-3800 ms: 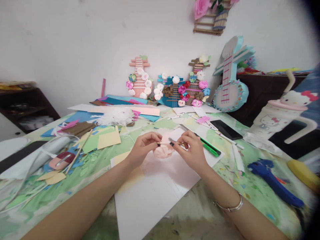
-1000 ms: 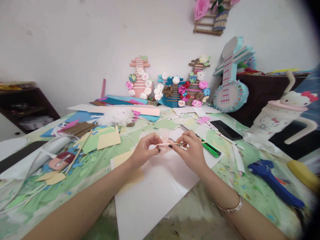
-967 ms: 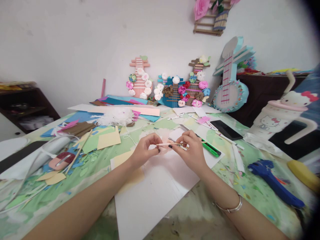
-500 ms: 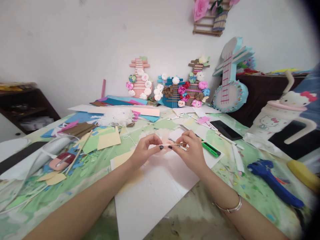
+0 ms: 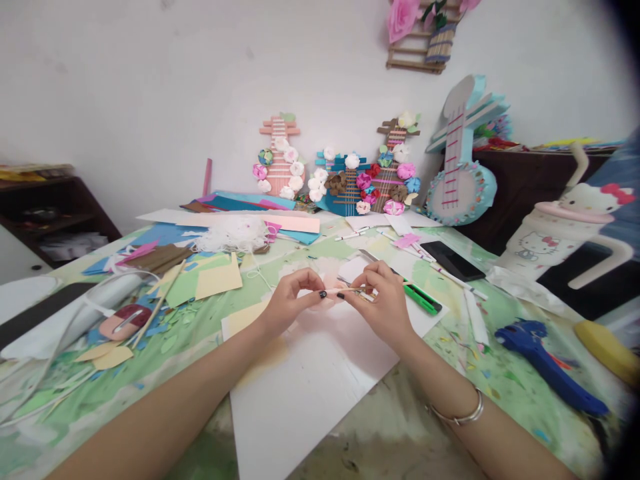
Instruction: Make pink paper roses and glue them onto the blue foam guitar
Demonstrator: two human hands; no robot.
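Observation:
My left hand (image 5: pixel 295 300) and my right hand (image 5: pixel 383 303) meet near the middle of the view, above a white sheet (image 5: pixel 310 393). Fingers and thumbs of both pinch a thin, pale strip (image 5: pixel 356 289) that runs sideways between them. Pale pink, see-through material (image 5: pixel 330 272) shows just behind the fingertips; how it joins the strip is unclear. Beside my right hand lies a green cutter (image 5: pixel 423 298), partly on the sheet.
Cream paper pieces (image 5: pixel 219 279) and white string (image 5: pixel 233 235) lie on the left. To the right are a black phone (image 5: pixel 453 260), a blue glue gun (image 5: pixel 550 363) and a white cup (image 5: pixel 545 237). Decorated paper instruments (image 5: pixel 345 190) stand along the wall.

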